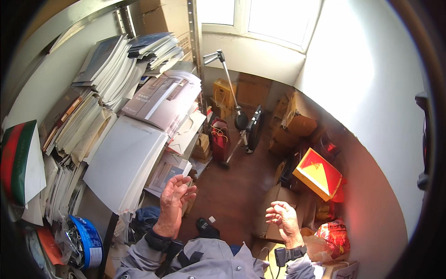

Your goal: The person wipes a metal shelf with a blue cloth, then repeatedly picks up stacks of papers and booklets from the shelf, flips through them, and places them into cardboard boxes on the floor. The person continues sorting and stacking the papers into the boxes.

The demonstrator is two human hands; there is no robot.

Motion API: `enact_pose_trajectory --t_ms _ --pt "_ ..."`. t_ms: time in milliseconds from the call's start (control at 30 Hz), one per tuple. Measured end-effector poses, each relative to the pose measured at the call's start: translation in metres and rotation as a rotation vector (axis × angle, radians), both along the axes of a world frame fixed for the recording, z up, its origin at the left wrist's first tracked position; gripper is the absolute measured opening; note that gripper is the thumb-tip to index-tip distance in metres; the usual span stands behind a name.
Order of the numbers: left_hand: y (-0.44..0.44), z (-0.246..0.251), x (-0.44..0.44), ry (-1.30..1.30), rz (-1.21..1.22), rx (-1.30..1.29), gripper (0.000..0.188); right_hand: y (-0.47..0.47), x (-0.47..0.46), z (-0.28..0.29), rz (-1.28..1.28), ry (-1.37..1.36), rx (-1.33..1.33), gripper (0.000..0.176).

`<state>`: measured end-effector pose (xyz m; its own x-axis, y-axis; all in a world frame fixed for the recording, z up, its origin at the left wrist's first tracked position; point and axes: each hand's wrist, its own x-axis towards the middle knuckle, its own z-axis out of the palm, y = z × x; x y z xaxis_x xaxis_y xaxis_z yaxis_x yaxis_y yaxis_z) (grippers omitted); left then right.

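Note:
My left hand [175,200] is raised with its fingers apart and curved, holding nothing, in front of a metal shelf. Beside it on the left lies a stack of large white sheets or folders [125,160]. A printed box or bag [163,101] rests above that stack. My right hand [283,218] is raised too, its fingers loosely curled and nothing seen in them. Behind it is an open brown cardboard box [271,226]. Both wrists wear black straps with small devices.
Paper piles [104,69] fill the shelf; a blue tub [87,240] stands lower left. A red-and-yellow box [318,172] and a red bag [332,237] lie right. On the floor ahead are a jointed metal stand [230,82], a dark red bag [220,139] and cartons [292,122].

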<state>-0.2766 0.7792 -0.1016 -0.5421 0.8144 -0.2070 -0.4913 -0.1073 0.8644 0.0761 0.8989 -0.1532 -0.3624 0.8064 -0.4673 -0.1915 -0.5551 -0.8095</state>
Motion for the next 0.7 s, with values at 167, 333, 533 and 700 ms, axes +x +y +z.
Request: enact_pose_trajectory --t_ms 167,333,533,700 --pt "0.003 0.01 -0.033 0.046 0.081 0.056 0.055 0.043 -0.102 0.02 0.241 -0.048 0.09 0.028" --pt "-0.009 0.007 -0.05 -0.052 0.101 0.016 0.062 0.079 -0.183 0.042 0.406 -0.06 0.192 0.032" --pt "-0.021 0.005 -0.054 -0.126 0.059 0.02 0.075 0.118 -0.264 0.073 0.522 -0.064 0.289 0.027" --pt "-0.021 0.0 -0.049 -0.268 0.112 0.196 0.08 0.127 -0.31 0.08 0.741 -0.011 0.24 0.034"
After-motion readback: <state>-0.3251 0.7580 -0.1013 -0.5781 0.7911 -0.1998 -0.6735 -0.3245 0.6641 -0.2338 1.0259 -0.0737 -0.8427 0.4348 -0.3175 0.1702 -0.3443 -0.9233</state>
